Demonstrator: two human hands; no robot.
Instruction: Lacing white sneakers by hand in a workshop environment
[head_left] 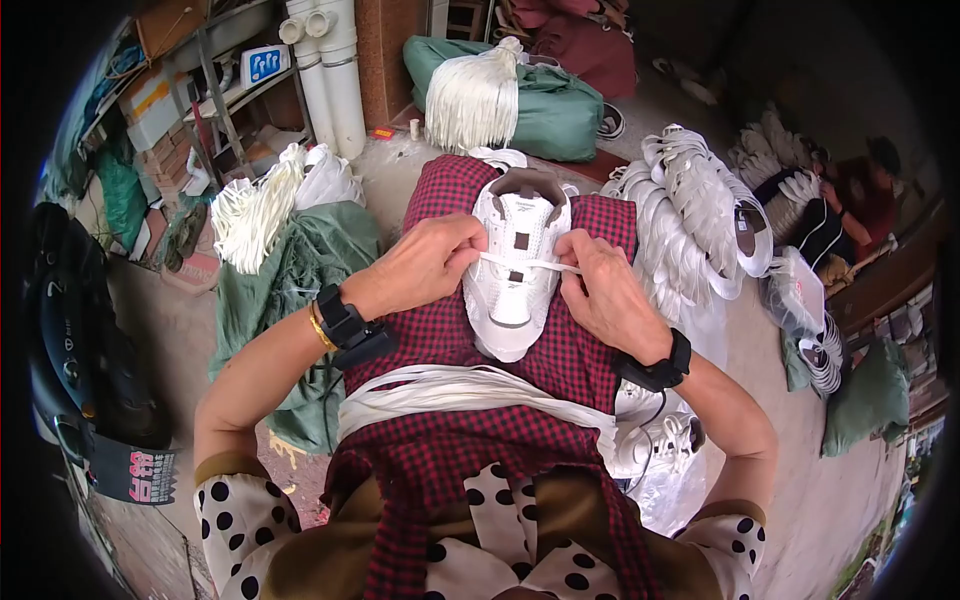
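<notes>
Item: white shoe upper (515,275), on my checked lap cloth (560,350). My left hand (425,262) and right hand (605,290) each pinch the white lace (530,264) taut across it. Step: lacing, apparently. Next eyelet needs a precise feed.

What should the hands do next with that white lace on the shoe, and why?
Probably pull the white lace snug and even to both sides. It lies straight across the white shoe, the left hand pinching one end and the right hand the other, and the shoe rests on the red checked cloth over the lap.
</notes>
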